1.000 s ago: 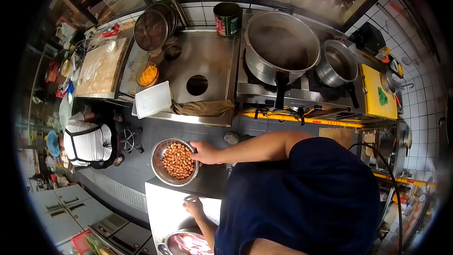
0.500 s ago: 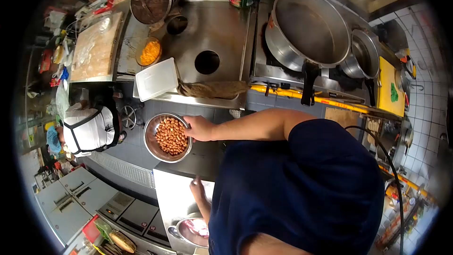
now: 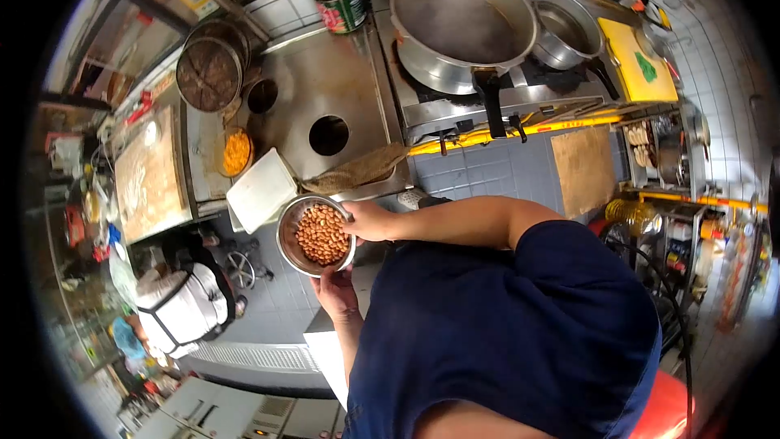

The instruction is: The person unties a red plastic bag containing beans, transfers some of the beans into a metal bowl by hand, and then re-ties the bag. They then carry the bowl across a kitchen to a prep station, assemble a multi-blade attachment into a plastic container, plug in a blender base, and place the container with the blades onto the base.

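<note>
A round metal bowl (image 3: 286, 232) filled with reddish-brown nuts (image 3: 322, 234) is held in front of me with both hands. My right hand (image 3: 370, 220) grips its right rim, thumb over the edge and the other fingers partly hidden. My left hand (image 3: 336, 293) is closed on the lower edge of the bowl, its fingers partly under it. Just beyond the bowl, a white rectangular lid or tray (image 3: 262, 191) lies at the steel counter's front corner, beside a brown cloth (image 3: 357, 172).
A large steaming pot (image 3: 463, 20) and a smaller pan (image 3: 565, 28) stand on the stove, handles jutting forward. The steel counter (image 3: 325, 73) has round openings. An orange-filled bowl (image 3: 236, 153) sits left, near a floured board (image 3: 150, 171). Another person (image 3: 187, 305) is at lower left.
My left hand has come up from beside the white counter onto the bowl's lower edge. The bowl has moved right in view, nearer the white lid or tray; my view has shifted too.
</note>
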A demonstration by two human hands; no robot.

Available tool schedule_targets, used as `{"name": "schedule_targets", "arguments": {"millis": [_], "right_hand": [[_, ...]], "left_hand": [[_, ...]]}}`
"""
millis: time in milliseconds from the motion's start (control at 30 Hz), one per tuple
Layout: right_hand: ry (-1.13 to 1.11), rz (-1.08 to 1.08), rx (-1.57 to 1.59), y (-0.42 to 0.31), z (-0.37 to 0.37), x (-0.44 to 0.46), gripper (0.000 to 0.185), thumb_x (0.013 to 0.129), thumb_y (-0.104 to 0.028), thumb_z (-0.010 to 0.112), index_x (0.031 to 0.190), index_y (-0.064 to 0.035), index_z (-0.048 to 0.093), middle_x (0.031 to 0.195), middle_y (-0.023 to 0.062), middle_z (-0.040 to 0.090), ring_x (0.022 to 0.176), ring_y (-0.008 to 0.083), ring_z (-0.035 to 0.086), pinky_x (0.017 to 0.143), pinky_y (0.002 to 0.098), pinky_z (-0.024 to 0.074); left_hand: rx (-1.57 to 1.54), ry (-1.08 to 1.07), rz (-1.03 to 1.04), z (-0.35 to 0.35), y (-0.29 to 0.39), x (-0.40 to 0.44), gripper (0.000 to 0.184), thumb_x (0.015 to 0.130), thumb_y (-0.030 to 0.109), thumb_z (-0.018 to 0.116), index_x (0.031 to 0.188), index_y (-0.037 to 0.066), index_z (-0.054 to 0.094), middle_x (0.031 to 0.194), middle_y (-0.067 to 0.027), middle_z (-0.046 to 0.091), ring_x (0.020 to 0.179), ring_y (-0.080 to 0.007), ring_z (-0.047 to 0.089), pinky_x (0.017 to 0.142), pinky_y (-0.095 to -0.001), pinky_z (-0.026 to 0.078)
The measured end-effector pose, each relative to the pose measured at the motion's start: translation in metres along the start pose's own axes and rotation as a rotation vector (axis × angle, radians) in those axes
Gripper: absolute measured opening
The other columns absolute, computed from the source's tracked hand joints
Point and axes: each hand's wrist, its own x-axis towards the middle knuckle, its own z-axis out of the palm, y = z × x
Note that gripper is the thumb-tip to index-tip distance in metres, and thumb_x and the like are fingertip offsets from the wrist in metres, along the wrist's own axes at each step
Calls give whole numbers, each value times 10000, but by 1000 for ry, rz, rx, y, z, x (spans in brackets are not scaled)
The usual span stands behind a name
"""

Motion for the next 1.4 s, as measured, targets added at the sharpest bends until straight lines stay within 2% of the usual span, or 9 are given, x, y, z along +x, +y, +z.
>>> {"name": "schedule_targets", "arguments": {"millis": [200,400,467,567,667,767,967,1233,1400], "right_hand": [[-262,144,525,88,-51,-10,399,939,-330,663,1159,-1,621,984,163,680,871,232,711,711,345,593],[568,441,745,296,-146,-13,212,875,-231,599,757,-72,674,825,104,688,644,208,653,561,369,528],[544,447,-408,408,-188,13,218,904,-253,588,815,-73,672,781,91,650,628,211,618,544,362,495],[1057,546,640,400,-226,10,549,881,-238,665,1374,-59,503,1189,183,653,1015,295,668,735,439,547],[1036,542,617,314,-259,-12,472,885,-249,660,1308,-67,556,1106,135,660,930,240,672,700,394,548],[802,249,808,515,-265,85,373,909,-231,642,1251,-90,593,979,98,660,804,201,659,634,350,536],[918,350,870,384,-273,24,218,922,-235,662,1088,-92,660,973,44,695,910,169,656,788,304,519],[728,247,1497,379,-278,22,39,995,-220,562,959,-222,547,795,-58,519,689,122,525,603,308,430],[851,319,1233,373,-273,21,56,1001,-223,543,945,-224,542,779,-59,515,674,113,518,611,312,431]], "left_hand": [[98,-21,5,-8,0,28,563,869,-23,519,1399,142,425,1299,-121,586,1037,-287,666,822,-433,571],[125,-6,51,7,1,16,510,878,5,536,1359,160,473,1255,-100,610,992,-264,663,765,-387,574],[123,75,42,8,-2,12,491,867,2,548,1332,149,494,1244,-101,617,979,-253,664,758,-377,575],[162,113,61,18,-3,-3,414,864,9,551,1269,91,533,1230,-104,627,1016,-245,642,813,-368,551],[169,127,77,31,-9,-8,396,863,10,549,1256,53,544,1237,-109,622,1076,-248,617,889,-371,522],[144,175,80,32,-16,-10,494,860,-5,518,1340,114,498,1267,-111,600,1049,-250,623,818,-393,541],[142,220,124,57,-31,-23,467,863,2,525,1317,110,502,1258,-116,600,1041,-254,618,806,-385,538],[175,267,123,77,-37,-30,410,878,19,529,1279,105,514,1190,-98,619,979,-243,628,753,-368,552],[176,274,118,79,-42,-29,430,882,26,524,1305,102,507,1191,-95,615,977,-228,623,767,-357,541]]}}
